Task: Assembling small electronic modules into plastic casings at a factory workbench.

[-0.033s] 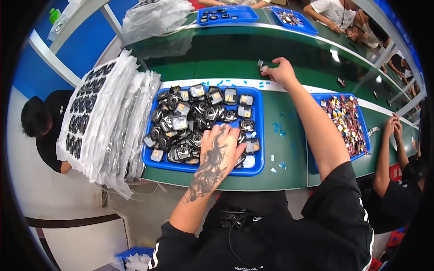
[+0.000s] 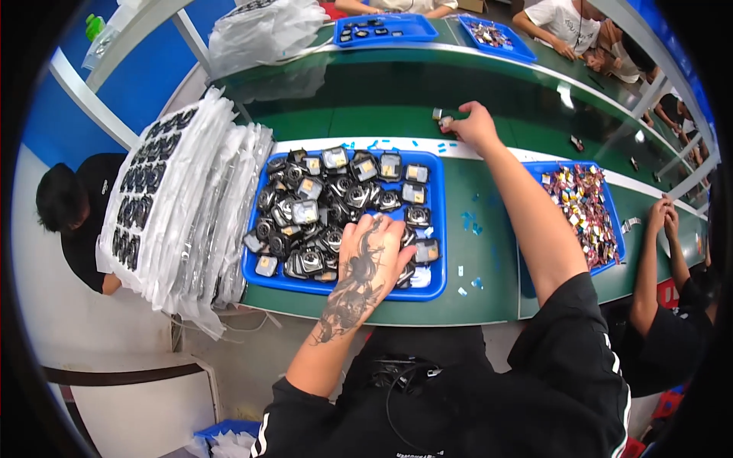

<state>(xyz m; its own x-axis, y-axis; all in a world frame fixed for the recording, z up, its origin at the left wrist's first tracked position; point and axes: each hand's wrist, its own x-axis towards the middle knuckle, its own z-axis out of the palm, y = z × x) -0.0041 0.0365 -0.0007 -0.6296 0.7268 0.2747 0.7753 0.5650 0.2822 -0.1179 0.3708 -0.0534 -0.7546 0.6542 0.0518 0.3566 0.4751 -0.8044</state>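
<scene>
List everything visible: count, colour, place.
Rectangular plastic tray: one, blue, on green bench
Boxy watch-like cases: many, black and grey, inside tray
Second rectangular plastic tray: one, blue, right
Small loose parts: many, mixed colours, inside second tray
Stacked plastic-wrapped sheets: several, whitish, left of first tray
Flat film scraps: many, blue, by first tray
Long flat belt: one, green, beyond bench
Far rectangular trays: two, blue, top
Plastic bundle: one, whitish, upper left
Other people: several, dark or white tops, left, right, opposite
Left hand: one, bare, on cases
Right hand: one, bare, over belt, pinching silvery part
</scene>
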